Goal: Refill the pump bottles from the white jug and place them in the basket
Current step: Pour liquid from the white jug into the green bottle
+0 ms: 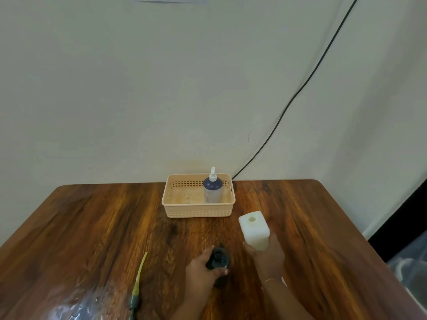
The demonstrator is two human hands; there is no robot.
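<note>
A dark pump bottle (218,259) stands uncapped on the wooden table (92,227), its open mouth facing up. My left hand (202,271) is wrapped around its body. Just to the right, my right hand (268,257) grips the lower part of the white jug (254,227), which is upright with its round opening uncovered. At the table's far edge sits a peach plastic basket (198,213). Inside the basket, at its right side, stands a blue and clear pump bottle (212,190) with a white pump head. A removed pump with a yellowish tube (138,278) lies on the table, left of my hands.
A black cable (300,88) runs down the pale wall to behind the basket. The table's right edge borders a dark gap and floor at the right. A shiny glare patch marks the table's near left corner.
</note>
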